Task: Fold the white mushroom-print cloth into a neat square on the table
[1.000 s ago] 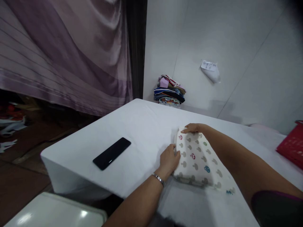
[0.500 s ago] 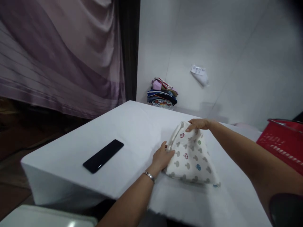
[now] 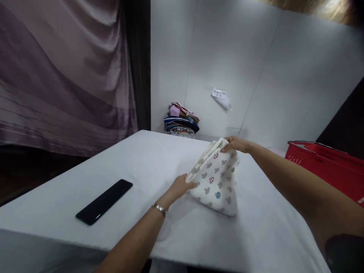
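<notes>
A folded white cloth (image 3: 214,182) printed with grey, red, green and blue mushroom shapes is held tilted over the white-covered table (image 3: 153,159). My left hand (image 3: 182,185), with a metal bracelet at the wrist, grips its left edge between thumb and fingers. At the top corner my right hand (image 3: 233,144) pinches the fabric, thumb on the near face. Several folded layers show along the upper left edge. The fingers behind the cloth are hidden. Whether the lower edge touches the table I cannot tell.
A black smartphone-like slab (image 3: 104,201) lies on the table to the left. Against the wall stands a stack of folded clothes (image 3: 182,120). On the right is a red basket (image 3: 324,167). A paper label (image 3: 219,94) hangs on the wall, and a purple curtain (image 3: 68,76) covers the left.
My view has shifted right and slightly up. The cloth has tilted, its upper corner raised and its lower right part drawn inward. Both hands still hold it.
</notes>
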Available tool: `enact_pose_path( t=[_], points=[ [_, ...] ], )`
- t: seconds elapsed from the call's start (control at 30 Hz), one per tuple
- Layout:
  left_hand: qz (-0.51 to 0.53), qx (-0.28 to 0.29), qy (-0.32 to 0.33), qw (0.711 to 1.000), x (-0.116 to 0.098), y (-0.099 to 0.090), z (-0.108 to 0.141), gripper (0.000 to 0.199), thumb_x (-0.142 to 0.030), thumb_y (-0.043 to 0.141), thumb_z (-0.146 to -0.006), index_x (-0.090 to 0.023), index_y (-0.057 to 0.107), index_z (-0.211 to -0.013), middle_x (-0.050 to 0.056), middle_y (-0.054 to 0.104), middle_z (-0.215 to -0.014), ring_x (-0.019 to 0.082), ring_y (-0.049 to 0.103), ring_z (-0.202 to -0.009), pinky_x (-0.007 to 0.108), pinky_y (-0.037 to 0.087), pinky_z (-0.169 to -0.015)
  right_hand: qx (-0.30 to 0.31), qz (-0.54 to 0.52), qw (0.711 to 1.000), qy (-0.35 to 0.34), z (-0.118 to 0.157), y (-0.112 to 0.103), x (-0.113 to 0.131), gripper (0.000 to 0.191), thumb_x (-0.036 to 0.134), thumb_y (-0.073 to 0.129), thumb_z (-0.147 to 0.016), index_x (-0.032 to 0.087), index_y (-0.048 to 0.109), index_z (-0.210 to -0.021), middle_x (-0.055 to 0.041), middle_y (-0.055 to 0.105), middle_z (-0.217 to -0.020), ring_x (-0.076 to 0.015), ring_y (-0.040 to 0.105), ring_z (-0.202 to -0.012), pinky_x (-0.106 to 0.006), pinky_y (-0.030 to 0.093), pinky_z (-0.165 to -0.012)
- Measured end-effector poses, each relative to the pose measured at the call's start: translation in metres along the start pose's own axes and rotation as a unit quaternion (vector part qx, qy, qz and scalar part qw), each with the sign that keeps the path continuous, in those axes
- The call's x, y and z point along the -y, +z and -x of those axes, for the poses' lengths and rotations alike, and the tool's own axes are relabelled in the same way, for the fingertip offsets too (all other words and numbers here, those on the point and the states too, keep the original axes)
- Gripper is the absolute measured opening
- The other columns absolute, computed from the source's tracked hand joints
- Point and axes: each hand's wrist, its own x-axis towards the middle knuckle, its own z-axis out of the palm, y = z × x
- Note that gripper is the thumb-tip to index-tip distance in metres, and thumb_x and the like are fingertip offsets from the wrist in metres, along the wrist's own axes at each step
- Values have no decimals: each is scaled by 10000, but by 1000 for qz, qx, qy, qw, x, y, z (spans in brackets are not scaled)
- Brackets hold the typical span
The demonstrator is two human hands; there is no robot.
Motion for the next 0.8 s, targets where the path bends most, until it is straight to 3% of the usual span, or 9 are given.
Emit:
enact_pose_path(
  t=[0.07, 0.17, 0.23, 0.3, 0.37, 0.47, 0.53, 0.63, 0.8],
  points=[
    [-166, -87, 46, 981, -37, -22, -4, 303, -360, 623, -687, -164, 626, -918, 41, 692, -911, 204, 623, -818, 290, 466, -687, -55, -20, 997, -59, 1, -11, 5, 465, 341, 791, -510, 152, 677, -920, -58, 707, -900, -225, 632, -863, -327, 507, -804],
    [-351, -207, 129, 904, -90, -48, 1, 240, -310, 550, -754, -231, 618, -970, 17, 683, -882, 210, 616, -821, 303, 442, -709, -159, -26, 975, -153, 10, -22, 9, 497, 409, 768, -553, 148, 645, -957, -61, 688, -919, -244, 614, -900, -361, 486, -824],
    [-427, -265, 191, 843, -102, -52, 11, 258, -232, 523, -761, -237, 603, -1006, 36, 674, -968, 229, 599, -935, 331, 434, -791, -217, 11, 955, -201, 22, -16, -1, 517, 445, 746, -588, 162, 622, -1003, -66, 672, -969, -261, 598, -942, -385, 469, -846],
    [-476, -286, 255, 792, -89, -47, 22, 326, -156, 510, -747, -218, 581, -1059, 67, 637, -1115, 245, 534, -1098, 366, 395, -912, -250, 66, 938, -230, 36, 6, -25, 506, 459, 718, -639, 186, 604, -1049, -87, 641, -1079, -276, 567, -1022, -409, 436, -899],
    [-510, -258, 291, 768, -55, -34, 36, 386, -96, 501, -729, -204, 566, -1094, 83, 587, -1224, 246, 469, -1195, 395, 337, -998, -262, 116, 929, -233, 51, 42, -63, 444, 464, 671, -700, 212, 604, -1060, -111, 587, -1202, -287, 501, -1138, -427, 378, -976],
    [-550, -161, 262, 776, 1, -10, 59, 372, -49, 485, -711, -199, 589, -1036, 90, 604, -1199, 243, 512, -1139, 407, 348, -984, -152, 150, 952, -218, 75, 101, -124, 363, 465, 634, -734, 232, 631, -1013, -120, 597, -1183, -288, 485, -1167, -440, 349, -1010],
    [-554, -112, 223, 795, 25, 3, 72, 354, -52, 481, -721, -200, 595, -1021, 90, 623, -1161, 239, 538, -1094, 399, 379, -945, -116, 134, 960, -216, 89, 130, -153, 369, 460, 597, -764, 230, 619, -1052, -124, 587, -1195, -275, 478, -1181, -436, 349, -1015],
    [-544, -94, 192, 812, 38, 14, 81, 358, -76, 496, -725, -189, 591, -1051, 101, 616, -1172, 251, 526, -1112, 402, 395, -934, -94, 119, 963, -224, 99, 144, -173, 378, 413, 582, -786, 223, 596, -1112, -122, 555, -1249, -251, 457, -1212, -422, 329, -1042],
    [-511, -110, 208, 826, 41, 14, 87, 444, -87, 476, -719, -188, 562, -1143, 99, 578, -1242, 244, 488, -1183, 422, 384, -990, -115, 36, 969, -215, 102, 140, -186, 402, 329, 598, -763, 239, 574, -1154, -97, 504, -1331, -229, 418, -1264, -446, 297, -1074]
  ],
)
